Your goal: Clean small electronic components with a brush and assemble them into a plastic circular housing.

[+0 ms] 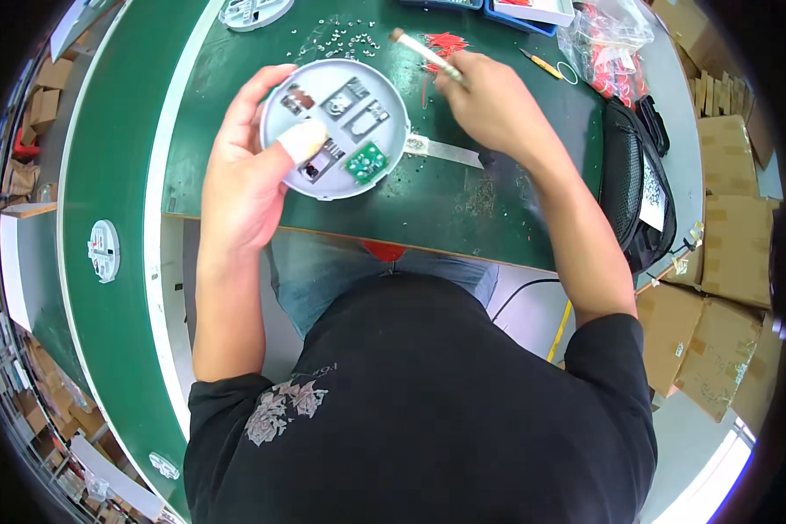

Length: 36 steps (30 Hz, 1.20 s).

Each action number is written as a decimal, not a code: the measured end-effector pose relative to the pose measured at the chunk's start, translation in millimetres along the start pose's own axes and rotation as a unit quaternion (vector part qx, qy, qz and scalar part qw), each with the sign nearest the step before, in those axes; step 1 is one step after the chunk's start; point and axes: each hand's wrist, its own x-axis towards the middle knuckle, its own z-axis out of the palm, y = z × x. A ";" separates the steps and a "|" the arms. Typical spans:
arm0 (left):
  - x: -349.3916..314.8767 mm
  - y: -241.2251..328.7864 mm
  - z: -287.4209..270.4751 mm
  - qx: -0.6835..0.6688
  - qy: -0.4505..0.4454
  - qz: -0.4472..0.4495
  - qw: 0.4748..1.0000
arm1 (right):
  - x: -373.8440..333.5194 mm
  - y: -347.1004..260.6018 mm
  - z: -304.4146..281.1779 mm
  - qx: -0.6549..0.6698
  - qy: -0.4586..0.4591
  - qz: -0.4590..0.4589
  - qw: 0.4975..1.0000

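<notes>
My left hand (244, 179) is closed round a round grey plastic housing (317, 77), lifted above the bench and tilted so its inside shows. White wrap covers the left thumb, which presses on the housing's face. Several small modules sit in the housing, among them a green circuit board (366, 163) near the lower right rim. To the right of it, my right hand (495, 100) grips a slim brush (424, 54) with a white handle and brown tip. The tip points up and left, apart from the housing.
Small metal parts (348, 39) and red wires (446, 41) lie scattered at the far side. A pale strip (450, 152) is on the green bench. At right are a yellow-handled tool (544, 65), a clear plastic bag (607, 39) and a black bag (624, 175). Another housing (105, 251) rests on the left green belt.
</notes>
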 end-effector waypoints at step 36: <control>28.1 -2.2 40.9 0.464 -0.017 0.299 0.834 | -1.1 -75.7 -73.5 0.201 -0.080 0.009 0.976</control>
